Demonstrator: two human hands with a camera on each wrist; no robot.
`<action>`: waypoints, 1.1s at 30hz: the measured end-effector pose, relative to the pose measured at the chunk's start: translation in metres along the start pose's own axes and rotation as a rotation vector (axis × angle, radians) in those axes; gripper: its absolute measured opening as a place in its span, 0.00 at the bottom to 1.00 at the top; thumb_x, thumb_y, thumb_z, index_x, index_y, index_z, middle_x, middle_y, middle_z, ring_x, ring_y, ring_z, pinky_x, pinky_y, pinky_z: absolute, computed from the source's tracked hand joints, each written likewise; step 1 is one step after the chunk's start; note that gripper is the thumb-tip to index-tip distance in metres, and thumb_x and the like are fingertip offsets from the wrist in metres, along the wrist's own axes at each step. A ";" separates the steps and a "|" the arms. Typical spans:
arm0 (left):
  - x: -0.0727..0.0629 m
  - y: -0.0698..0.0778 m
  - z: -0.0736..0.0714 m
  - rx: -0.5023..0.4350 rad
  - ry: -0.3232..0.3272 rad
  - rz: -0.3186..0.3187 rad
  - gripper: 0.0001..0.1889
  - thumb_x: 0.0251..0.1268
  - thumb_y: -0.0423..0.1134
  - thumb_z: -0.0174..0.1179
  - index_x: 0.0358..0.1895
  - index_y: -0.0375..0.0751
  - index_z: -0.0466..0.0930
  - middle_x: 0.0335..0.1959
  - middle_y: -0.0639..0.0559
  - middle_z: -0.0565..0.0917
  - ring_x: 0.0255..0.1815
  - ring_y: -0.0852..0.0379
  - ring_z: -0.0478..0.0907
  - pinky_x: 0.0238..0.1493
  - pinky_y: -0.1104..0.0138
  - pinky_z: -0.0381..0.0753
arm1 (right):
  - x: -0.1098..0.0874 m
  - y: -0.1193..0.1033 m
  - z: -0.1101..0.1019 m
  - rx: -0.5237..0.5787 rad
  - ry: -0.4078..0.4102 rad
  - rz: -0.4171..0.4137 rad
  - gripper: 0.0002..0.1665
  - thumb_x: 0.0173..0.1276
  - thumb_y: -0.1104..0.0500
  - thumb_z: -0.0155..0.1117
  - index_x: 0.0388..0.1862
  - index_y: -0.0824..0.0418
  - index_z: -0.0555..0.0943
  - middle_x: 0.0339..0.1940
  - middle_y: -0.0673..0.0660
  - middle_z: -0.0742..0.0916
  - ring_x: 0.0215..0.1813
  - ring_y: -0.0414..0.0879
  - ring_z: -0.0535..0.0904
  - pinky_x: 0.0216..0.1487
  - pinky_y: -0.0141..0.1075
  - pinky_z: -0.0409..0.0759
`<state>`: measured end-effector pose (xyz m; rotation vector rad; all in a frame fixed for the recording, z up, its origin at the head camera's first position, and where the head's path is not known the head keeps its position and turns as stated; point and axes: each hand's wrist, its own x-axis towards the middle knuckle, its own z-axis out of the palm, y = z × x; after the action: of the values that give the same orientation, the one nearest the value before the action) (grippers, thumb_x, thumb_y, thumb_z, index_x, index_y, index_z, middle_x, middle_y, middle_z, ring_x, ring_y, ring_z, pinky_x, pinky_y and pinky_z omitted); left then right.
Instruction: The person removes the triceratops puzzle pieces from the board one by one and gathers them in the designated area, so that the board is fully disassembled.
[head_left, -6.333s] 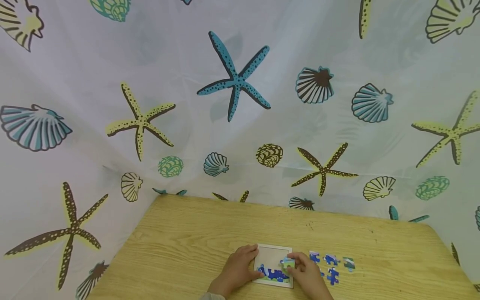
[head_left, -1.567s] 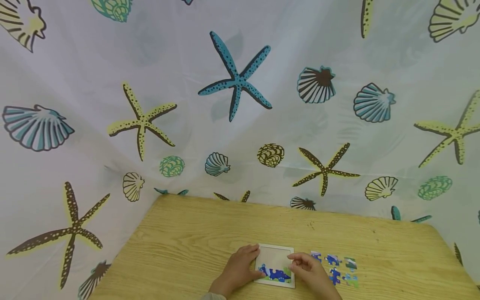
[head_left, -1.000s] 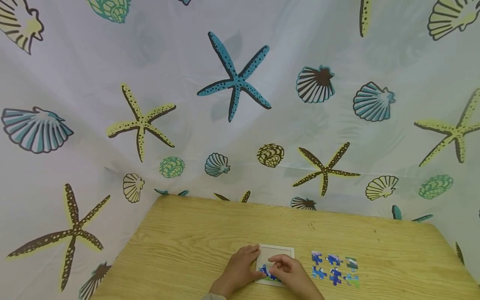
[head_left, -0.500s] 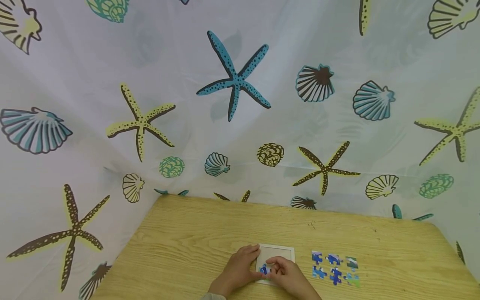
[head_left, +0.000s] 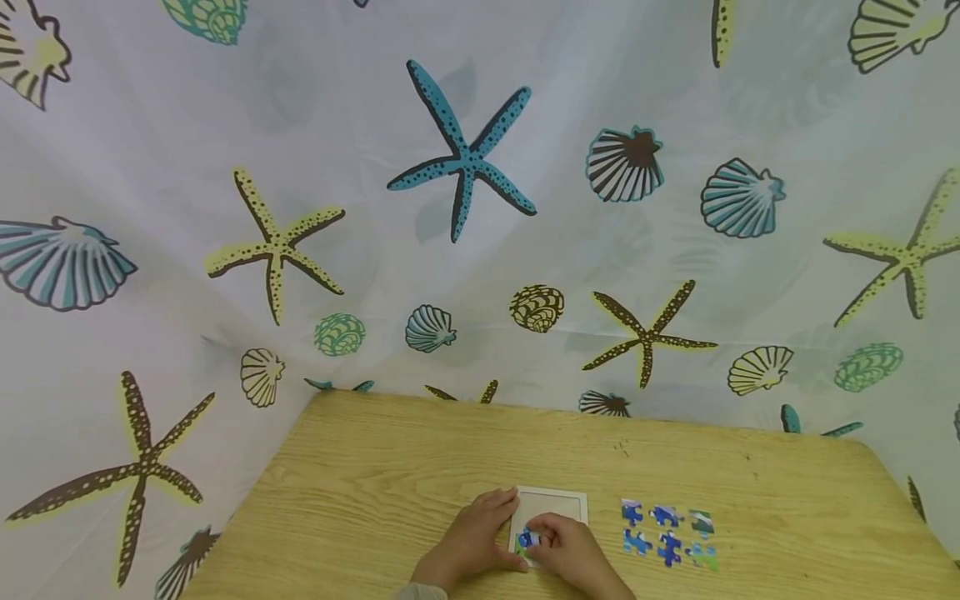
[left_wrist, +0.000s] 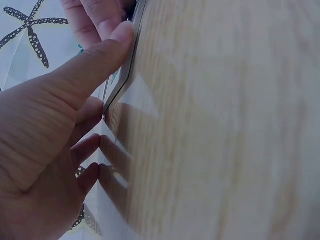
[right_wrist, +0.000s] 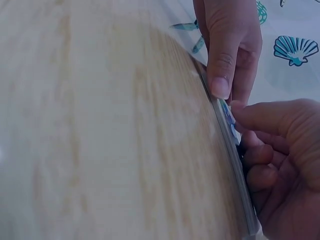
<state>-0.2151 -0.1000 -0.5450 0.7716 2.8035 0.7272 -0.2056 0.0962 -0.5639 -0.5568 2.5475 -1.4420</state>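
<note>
A shallow white puzzle tray (head_left: 555, 491) lies on the table, with blue and green jigsaw pieces (head_left: 527, 537) in its near left part. My left hand (head_left: 468, 537) holds the tray's left side, the thumb at its near edge and the index finger toward its far corner. In the left wrist view, the other fingertips (left_wrist: 90, 175) touch the tabletop. My right hand (head_left: 573, 550) reaches over the tray from the right, thumb and curled fingers pinching at a blue jigsaw piece (right_wrist: 230, 120). The right hand covers the tray's near right part.
Right of the tray, several loose jigsaw pieces (head_left: 670, 550) lie in two rows on the wooden table (head_left: 405, 450). A white curtain (head_left: 337, 100) printed with starfish and shells hangs along the table's back and sides.
The right hand has gone from the tray's right edge leftward over the pieces in it. A green and blue piece it held earlier now lies among the loose ones. The left hand stays put.
</note>
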 end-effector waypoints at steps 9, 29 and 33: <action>0.002 -0.003 0.002 0.025 0.018 0.007 0.49 0.43 0.60 0.71 0.67 0.34 0.66 0.70 0.47 0.65 0.70 0.45 0.60 0.63 0.45 0.65 | -0.001 -0.006 0.003 -0.050 0.033 -0.024 0.14 0.56 0.65 0.68 0.43 0.65 0.80 0.19 0.44 0.74 0.19 0.32 0.64 0.22 0.27 0.64; 0.003 -0.003 0.004 0.020 0.015 -0.008 0.49 0.43 0.60 0.71 0.67 0.34 0.66 0.70 0.47 0.65 0.70 0.44 0.60 0.63 0.45 0.63 | -0.005 -0.005 0.007 -0.065 0.106 -0.028 0.16 0.54 0.65 0.70 0.42 0.60 0.78 0.30 0.49 0.76 0.28 0.36 0.68 0.28 0.29 0.70; 0.002 -0.002 0.004 0.018 0.021 -0.010 0.49 0.42 0.60 0.71 0.67 0.35 0.66 0.70 0.47 0.65 0.70 0.44 0.60 0.63 0.45 0.64 | -0.005 -0.005 0.009 -0.023 0.136 -0.014 0.13 0.56 0.67 0.68 0.41 0.60 0.79 0.27 0.48 0.76 0.24 0.33 0.66 0.26 0.28 0.69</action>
<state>-0.2163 -0.0987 -0.5490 0.7569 2.8344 0.7129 -0.1965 0.0890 -0.5650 -0.4968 2.6719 -1.5070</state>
